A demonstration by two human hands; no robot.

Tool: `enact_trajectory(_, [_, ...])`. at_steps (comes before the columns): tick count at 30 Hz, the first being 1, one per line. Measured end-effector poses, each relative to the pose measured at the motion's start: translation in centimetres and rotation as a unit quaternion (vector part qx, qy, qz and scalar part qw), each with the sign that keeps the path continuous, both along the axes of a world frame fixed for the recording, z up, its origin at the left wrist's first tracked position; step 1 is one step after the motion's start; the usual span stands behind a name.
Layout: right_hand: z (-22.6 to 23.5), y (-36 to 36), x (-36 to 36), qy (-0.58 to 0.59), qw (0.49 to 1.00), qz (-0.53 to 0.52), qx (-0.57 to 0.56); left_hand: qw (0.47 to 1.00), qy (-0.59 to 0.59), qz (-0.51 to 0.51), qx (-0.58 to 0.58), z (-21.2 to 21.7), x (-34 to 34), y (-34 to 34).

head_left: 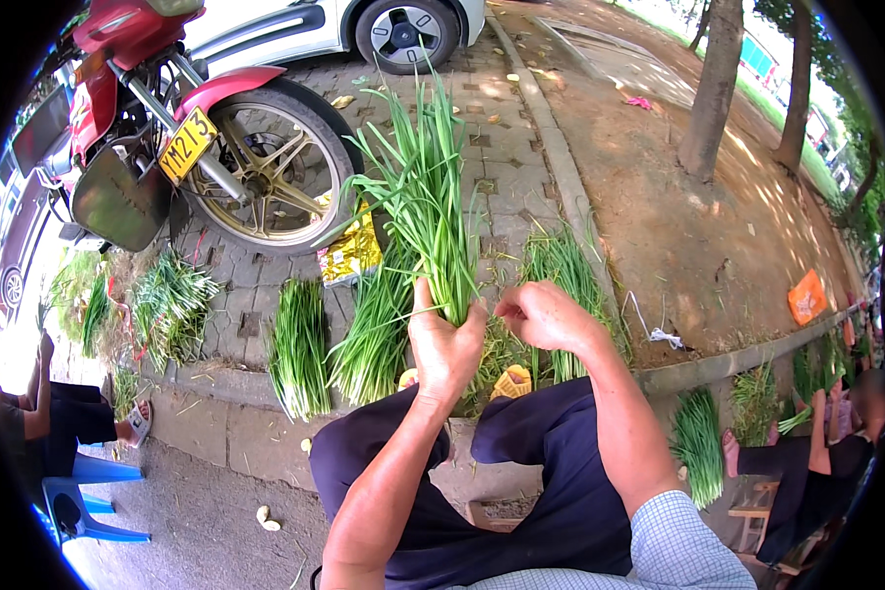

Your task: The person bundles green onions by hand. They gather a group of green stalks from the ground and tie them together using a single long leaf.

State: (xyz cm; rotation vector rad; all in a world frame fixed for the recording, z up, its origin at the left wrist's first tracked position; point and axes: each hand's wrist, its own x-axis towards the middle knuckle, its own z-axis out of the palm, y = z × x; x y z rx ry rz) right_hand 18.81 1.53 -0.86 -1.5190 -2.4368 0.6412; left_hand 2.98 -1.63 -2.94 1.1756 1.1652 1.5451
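Upright in front of me stands a bunch of green chives (428, 187), its long leaves fanning out at the top. My left hand (444, 344) is wrapped round its lower end. To the right of it, my right hand (551, 315) has its fingers curled together, apart from the bunch; whether anything is pinched in them cannot be seen. A neat pile of chives (300, 349) lies on the paving to the left, with a second pile (369, 339) beside it, just left of my left hand. Looser chives (565, 270) lie beyond my right hand.
A red motorcycle (206, 98) stands front left, near a yellow packet (352, 251). Behind it is a white car (265, 29). People sit at both sides, one by a blue stool (93, 492), with more chives (698, 447) at right. A kerb (551, 138) borders bare soil.
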Motion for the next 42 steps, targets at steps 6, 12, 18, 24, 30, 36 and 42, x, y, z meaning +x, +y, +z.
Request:
enact_trajectory(6, [1.8, 0.4, -0.8, 0.318, 0.942, -0.102, 0.032, 1.000, 0.014, 0.006, 0.012, -0.4, 0.0, 0.1])
enact_trajectory(12, [5.1, 0.7, -3.2, 0.497, 0.858, -0.128, -0.006, 0.999, 0.048, -0.002, -0.019, 0.4, 0.3, -0.5])
enact_trajectory(18, [6.0, 1.3, -3.6, 0.458, 0.876, -0.147, -0.001, 0.993, 0.115, 0.000, 0.004, 0.4, 0.5, -0.9])
enact_trajectory(24, [5.6, 1.5, -3.1, 0.512, 0.844, -0.144, -0.067, 0.994, 0.109, -0.001, 0.009, 0.4, 0.7, -1.0])
enact_trajectory(30, [5.2, 1.6, -2.2, 0.596, 0.782, -0.127, -0.127, 0.996, 0.093, -0.014, -0.001, 0.7, 0.7, -1.0])
enact_trajectory(36, [4.6, 1.2, -2.1, 0.646, 0.747, -0.105, -0.119, 0.997, 0.073, -0.024, 0.006, 0.5, 0.7, -0.8])
enact_trajectory(42, [4.8, 0.8, -2.0, 0.607, 0.772, -0.172, -0.076, 0.998, 0.056, -0.017, 0.013, 0.3, 0.7, -0.7])
